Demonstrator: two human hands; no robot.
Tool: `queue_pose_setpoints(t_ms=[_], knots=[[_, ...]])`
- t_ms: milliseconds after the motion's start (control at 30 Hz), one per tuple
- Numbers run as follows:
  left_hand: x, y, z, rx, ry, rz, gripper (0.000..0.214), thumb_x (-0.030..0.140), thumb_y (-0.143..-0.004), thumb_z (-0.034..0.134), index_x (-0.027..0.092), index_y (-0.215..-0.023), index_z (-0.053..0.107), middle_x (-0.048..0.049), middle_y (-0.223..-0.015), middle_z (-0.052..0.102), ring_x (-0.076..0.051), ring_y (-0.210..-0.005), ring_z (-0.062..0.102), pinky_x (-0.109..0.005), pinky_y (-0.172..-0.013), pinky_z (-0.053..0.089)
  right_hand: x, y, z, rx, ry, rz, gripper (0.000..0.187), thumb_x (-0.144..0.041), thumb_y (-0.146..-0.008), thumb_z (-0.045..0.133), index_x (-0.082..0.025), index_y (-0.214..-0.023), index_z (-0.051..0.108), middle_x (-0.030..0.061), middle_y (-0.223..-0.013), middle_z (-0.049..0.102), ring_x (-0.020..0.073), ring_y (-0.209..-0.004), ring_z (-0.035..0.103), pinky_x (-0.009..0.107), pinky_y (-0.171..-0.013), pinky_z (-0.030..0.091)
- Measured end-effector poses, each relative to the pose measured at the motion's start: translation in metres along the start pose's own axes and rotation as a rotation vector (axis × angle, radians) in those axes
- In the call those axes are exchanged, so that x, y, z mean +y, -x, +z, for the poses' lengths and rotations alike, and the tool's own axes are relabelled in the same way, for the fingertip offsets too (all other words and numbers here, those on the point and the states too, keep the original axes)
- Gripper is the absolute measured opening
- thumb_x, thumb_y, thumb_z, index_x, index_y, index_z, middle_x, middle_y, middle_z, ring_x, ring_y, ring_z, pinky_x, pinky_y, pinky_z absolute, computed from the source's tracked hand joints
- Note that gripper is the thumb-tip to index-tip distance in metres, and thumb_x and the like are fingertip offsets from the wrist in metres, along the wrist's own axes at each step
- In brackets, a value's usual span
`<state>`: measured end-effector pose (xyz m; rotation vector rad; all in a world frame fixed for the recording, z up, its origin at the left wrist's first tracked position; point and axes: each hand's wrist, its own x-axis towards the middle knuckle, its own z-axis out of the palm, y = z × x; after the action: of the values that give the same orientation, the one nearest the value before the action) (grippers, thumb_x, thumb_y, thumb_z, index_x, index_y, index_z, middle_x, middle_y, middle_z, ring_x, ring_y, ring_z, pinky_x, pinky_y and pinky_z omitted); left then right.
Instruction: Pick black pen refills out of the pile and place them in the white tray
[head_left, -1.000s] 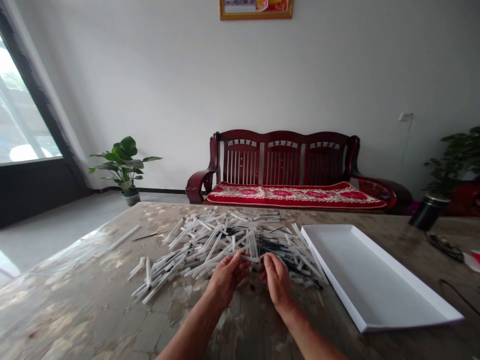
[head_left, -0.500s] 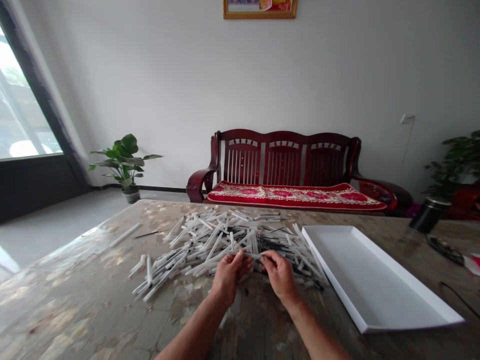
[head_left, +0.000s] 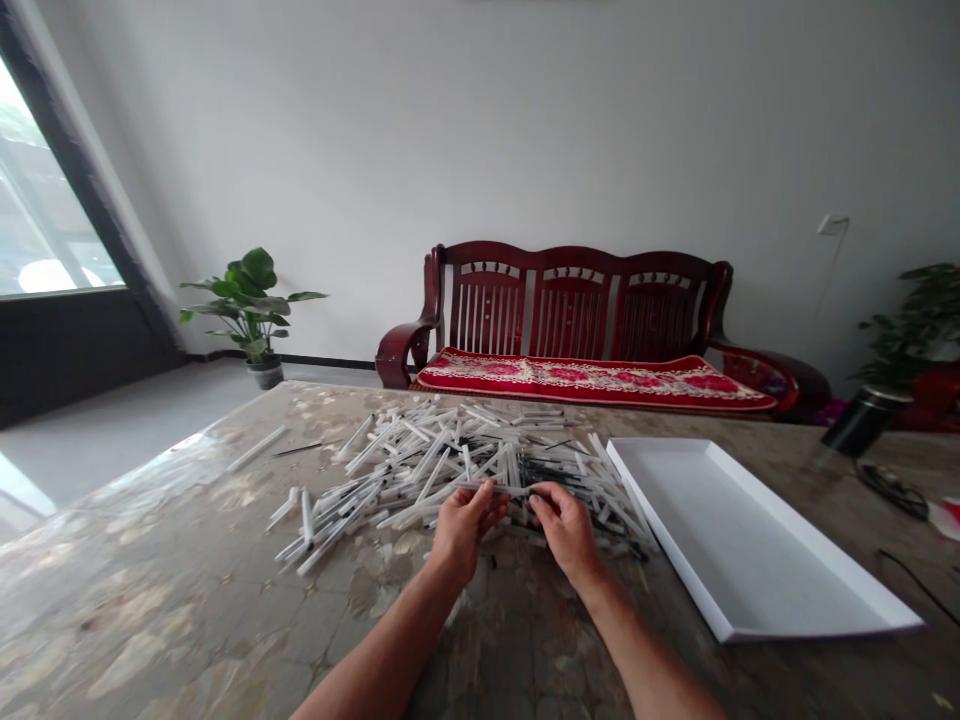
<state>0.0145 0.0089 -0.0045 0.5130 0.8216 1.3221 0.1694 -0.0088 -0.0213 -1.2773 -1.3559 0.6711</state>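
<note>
Between my hands, just over the near side of a pile, a white pen barrel point(head_left: 504, 489) lies level. My left hand point(head_left: 463, 525) is closed around its left part, thumb on top. At its right end, my right hand point(head_left: 561, 520) pinches with thumb and fingers, where a small dark piece shows; whether this is a cap or a tip I cannot make out. The pile of pen parts point(head_left: 420, 465) holds many white barrels and dark thin pieces, spread across the table beyond and beside both hands.
A shallow white box lid point(head_left: 757, 540) stands right of the pile on the patterned tabletop point(head_left: 187, 590). One barrel point(head_left: 256, 449) and a thin dark refill point(head_left: 298, 449) lie apart at left. A black canister point(head_left: 862, 425) and cable point(head_left: 892, 495) sit far right.
The view has tipped slightly downward, so the wall picture has almost left the frame. Both hands keep hold of the pen barrel, with little change in their grip.
</note>
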Motion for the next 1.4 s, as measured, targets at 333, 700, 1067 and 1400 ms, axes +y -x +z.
queue_pose_setpoints(t_ms=[333, 700, 1067, 1400], knots=[[-0.004, 0.001, 0.000, -0.010, -0.012, 0.014, 0.037, 0.030, -0.054, 0.092, 0.012, -0.079, 0.071, -0.0031, -0.071, 0.072, -0.014, -0.066, 0.071, -0.022, -0.062, 0.059, 0.000, -0.002, -0.002, 0.032, 0.066, -0.081, 0.021, -0.037, -0.084, 0.059, -0.021, -0.087, 0.072, 0.0029, -0.076, 0.072, 0.0189, -0.068, 0.064, 0.026, -0.065, 0.048], [-0.006, -0.001, -0.001, 0.014, -0.008, 0.015, 0.036, 0.028, -0.055, 0.092, 0.012, -0.078, 0.070, -0.0030, -0.072, 0.072, -0.014, -0.067, 0.071, -0.022, -0.063, 0.060, -0.002, -0.005, -0.005, 0.024, 0.210, -0.128, 0.024, -0.039, -0.087, 0.055, -0.022, -0.084, 0.072, 0.0030, -0.077, 0.072, 0.0195, -0.073, 0.065, 0.026, -0.068, 0.047], [-0.008, -0.003, -0.001, 0.054, -0.014, 0.046, 0.032, 0.028, -0.058, 0.090, 0.013, -0.076, 0.069, -0.0028, -0.071, 0.071, -0.014, -0.066, 0.071, -0.022, -0.062, 0.060, 0.005, -0.010, -0.005, 0.031, 0.332, -0.120, 0.030, -0.039, -0.092, 0.051, -0.022, -0.080, 0.072, 0.0034, -0.074, 0.071, 0.0210, -0.073, 0.065, 0.028, -0.067, 0.045], [-0.005, 0.001, 0.005, 0.161, -0.040, 0.030, 0.032, 0.028, -0.064, 0.087, 0.014, -0.067, 0.059, -0.0034, -0.063, 0.068, -0.015, -0.059, 0.070, -0.022, -0.054, 0.057, 0.000, -0.008, -0.005, 0.136, 0.470, -0.464, 0.016, -0.024, -0.092, 0.057, -0.025, -0.089, 0.073, 0.0046, -0.084, 0.072, 0.0230, -0.084, 0.062, 0.033, -0.080, 0.047]])
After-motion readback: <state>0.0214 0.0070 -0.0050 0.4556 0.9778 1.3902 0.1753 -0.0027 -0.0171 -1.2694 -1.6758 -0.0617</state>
